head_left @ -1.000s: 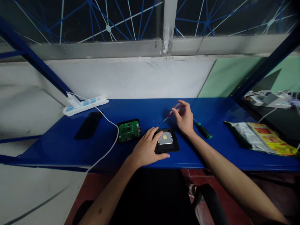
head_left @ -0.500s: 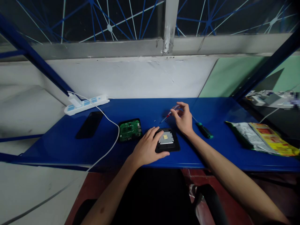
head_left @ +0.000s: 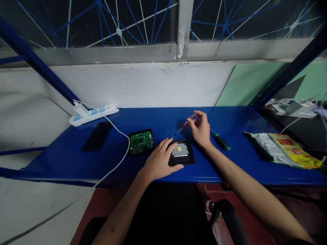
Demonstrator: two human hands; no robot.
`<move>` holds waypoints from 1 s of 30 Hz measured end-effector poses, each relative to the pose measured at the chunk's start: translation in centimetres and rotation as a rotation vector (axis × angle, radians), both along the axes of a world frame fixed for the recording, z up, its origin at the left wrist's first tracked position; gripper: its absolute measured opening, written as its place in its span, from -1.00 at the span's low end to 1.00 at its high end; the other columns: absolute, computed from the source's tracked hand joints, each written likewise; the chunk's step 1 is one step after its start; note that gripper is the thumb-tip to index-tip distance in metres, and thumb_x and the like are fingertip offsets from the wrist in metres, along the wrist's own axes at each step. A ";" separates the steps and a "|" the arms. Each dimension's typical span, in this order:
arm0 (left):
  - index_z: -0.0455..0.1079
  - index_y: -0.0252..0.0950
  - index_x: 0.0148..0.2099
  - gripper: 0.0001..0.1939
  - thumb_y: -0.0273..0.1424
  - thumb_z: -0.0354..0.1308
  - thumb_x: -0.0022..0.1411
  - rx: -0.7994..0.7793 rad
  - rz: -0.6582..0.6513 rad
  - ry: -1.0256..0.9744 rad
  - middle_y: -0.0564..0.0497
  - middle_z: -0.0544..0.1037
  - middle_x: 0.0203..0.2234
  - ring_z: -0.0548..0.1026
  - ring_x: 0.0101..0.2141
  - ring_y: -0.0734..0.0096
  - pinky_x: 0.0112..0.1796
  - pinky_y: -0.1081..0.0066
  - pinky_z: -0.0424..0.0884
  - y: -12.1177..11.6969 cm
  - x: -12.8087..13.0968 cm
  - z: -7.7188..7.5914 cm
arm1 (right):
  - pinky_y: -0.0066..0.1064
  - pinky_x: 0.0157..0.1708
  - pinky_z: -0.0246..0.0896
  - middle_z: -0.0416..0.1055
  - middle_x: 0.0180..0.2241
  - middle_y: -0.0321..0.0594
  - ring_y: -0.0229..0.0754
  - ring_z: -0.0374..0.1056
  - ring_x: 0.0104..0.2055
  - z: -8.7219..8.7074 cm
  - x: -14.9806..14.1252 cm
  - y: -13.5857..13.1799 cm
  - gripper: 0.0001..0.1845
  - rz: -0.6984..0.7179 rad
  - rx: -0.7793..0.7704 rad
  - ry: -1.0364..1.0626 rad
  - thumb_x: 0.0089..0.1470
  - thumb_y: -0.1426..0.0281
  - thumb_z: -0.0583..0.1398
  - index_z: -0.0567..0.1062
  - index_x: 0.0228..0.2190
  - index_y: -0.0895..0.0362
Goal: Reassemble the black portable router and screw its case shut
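My right hand (head_left: 200, 130) pinches a small screwdriver (head_left: 187, 123) with a clear and red handle. Its thin shaft points down and left, the tip close to the blue tabletop, just beyond a black plastic cover (head_left: 188, 159). On that cover sits a silver metal plate (head_left: 182, 152) bearing a pale yellow pad. My left hand (head_left: 159, 160) grips the cover's left side, with fingers over its far left part and the thumb along the near edge. Left of it lies an open black case holding a green circuit board (head_left: 140, 142). Near the tip, a tiny light-coloured piece (head_left: 168, 131) lies loose.
Right of my right hand lies a green and black screwdriver (head_left: 221, 142). A shiny yellow and silver packet (head_left: 283, 149) is farther right. On the left are a dark phone (head_left: 97, 136), a white power strip (head_left: 94, 115) and a white cable (head_left: 122, 159) crossing the table (head_left: 63, 160).
The view has shifted very slightly. Both hands keep their hold, and the screwdriver's tip stays just beyond the cover.
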State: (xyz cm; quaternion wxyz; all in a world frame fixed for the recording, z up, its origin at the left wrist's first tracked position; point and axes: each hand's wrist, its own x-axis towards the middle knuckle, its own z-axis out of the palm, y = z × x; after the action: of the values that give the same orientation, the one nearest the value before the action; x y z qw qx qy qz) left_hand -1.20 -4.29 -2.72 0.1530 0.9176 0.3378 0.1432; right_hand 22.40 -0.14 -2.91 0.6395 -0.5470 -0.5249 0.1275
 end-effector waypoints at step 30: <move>0.16 -0.18 0.35 -0.19 0.04 0.29 0.20 -0.008 -0.004 -0.008 -0.17 0.17 0.38 0.12 0.38 -0.06 0.30 -0.05 0.21 0.0 -0.1 0.2 | -0.23 -0.34 0.42 0.39 -0.43 -0.36 -0.19 0.42 -0.43 0.5 1.6 -2.8 -0.56 -0.033 -0.035 -0.029 0.16 0.18 0.27 0.40 0.05 0.00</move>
State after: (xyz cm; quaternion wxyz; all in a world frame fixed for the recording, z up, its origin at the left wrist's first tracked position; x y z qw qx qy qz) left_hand -1.27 -4.34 -2.52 0.1582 0.9171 0.3359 0.1454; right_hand 24.00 -2.90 -2.37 0.6241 -0.5686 -0.5227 0.1184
